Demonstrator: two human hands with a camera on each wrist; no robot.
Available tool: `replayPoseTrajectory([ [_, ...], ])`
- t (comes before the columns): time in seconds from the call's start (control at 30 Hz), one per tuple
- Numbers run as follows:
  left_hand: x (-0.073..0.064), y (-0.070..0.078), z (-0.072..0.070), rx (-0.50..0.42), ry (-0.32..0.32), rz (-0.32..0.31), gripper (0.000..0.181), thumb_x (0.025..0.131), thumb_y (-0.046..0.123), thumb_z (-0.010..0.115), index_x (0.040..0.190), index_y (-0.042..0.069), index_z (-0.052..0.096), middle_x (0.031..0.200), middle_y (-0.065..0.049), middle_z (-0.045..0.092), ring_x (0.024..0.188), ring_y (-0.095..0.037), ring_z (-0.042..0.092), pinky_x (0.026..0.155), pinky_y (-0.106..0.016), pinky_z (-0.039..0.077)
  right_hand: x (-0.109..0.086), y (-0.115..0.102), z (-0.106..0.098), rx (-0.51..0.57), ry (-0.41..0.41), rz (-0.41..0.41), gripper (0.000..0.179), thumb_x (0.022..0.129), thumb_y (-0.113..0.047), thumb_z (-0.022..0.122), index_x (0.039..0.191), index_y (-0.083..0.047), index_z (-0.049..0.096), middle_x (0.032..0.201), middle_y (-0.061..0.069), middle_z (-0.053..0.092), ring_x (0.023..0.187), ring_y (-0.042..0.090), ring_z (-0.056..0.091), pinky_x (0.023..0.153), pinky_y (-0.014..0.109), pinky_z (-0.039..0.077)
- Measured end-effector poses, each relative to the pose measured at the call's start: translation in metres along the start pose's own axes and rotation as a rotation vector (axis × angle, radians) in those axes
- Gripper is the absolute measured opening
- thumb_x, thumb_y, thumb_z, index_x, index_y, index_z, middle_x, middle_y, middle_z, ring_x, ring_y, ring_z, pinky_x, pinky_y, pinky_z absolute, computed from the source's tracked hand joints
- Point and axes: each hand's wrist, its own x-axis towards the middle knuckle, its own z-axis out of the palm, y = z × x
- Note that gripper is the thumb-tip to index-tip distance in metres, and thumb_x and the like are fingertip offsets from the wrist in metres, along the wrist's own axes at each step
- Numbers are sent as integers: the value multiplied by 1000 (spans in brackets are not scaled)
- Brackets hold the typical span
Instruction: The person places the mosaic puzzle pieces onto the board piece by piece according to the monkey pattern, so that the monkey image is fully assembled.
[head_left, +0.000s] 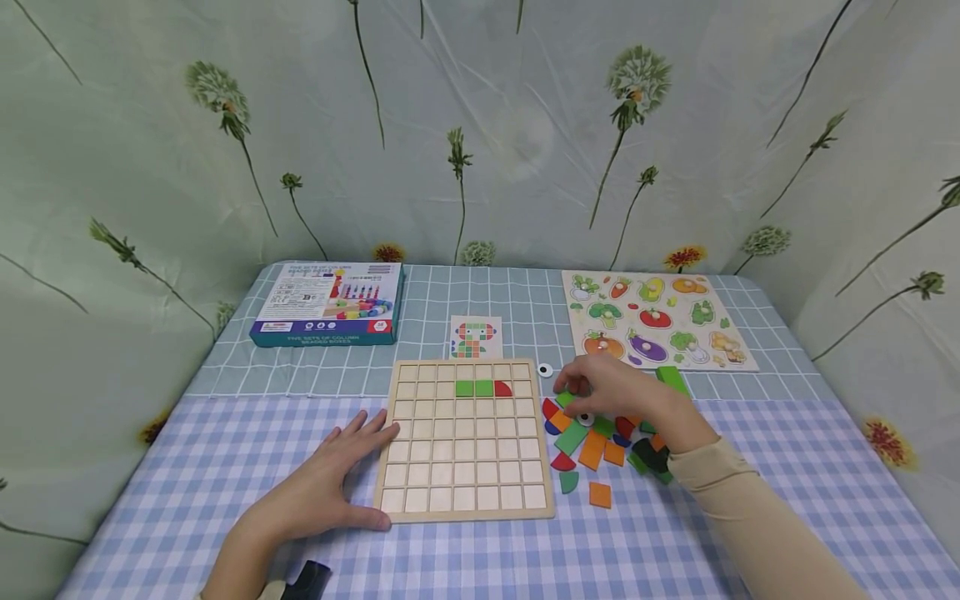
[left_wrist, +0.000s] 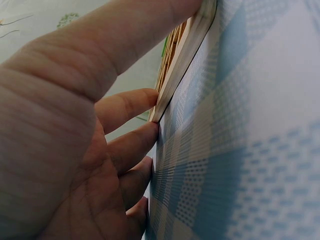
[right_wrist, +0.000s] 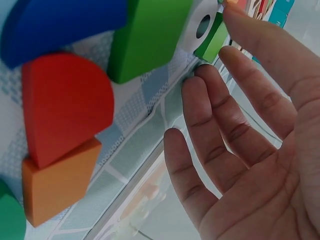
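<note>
A wooden grid board (head_left: 444,512) lies at the middle of the table, with two green square tiles (head_left: 475,388) and a red quarter-round tile (head_left: 502,389) side by side in one row near its top. My left hand (head_left: 322,479) rests at the board's left side, fingers spread along the edge and thumb by the near corner. Over the pile of coloured pieces (head_left: 592,450) hovers my right hand (head_left: 611,385). In the right wrist view its fingers are loosely bent, and the thumb and index fingertip are close to a green block (right_wrist: 212,40) beside a white eye disc (right_wrist: 197,25).
A small pattern card (head_left: 476,336) lies behind the board. At the back left is a teal boxed set (head_left: 326,304), and at the back right a vegetable puzzle board (head_left: 660,317). Another eye disc (head_left: 545,370) sits off the board's upper right corner.
</note>
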Motion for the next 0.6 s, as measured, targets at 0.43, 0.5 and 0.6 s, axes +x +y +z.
replayPoseTrajectory([
  [0.43,0,2,-1,-12,-16,-10,116,67,68,93,163,22,47,177,-12,32,166,-50,16,127,-79,10,1,0,2,-39,21,80,32,92,-16,86,123,-13,76,106,-1,73,95,15,63,93,36,63],
  [0.5,0,2,-1,-14,-15,-10,116,66,68,93,163,22,47,177,-12,32,165,-50,16,127,-79,10,2,1,1,-46,20,102,33,92,-17,86,123,-11,76,107,0,74,96,15,64,94,37,63],
  [0.6,0,2,-1,-11,-12,-8,116,66,68,93,163,22,48,177,-13,32,165,-50,17,127,-79,11,3,1,1,-54,16,128,32,92,-18,86,121,-10,76,108,1,75,95,15,64,94,38,63],
])
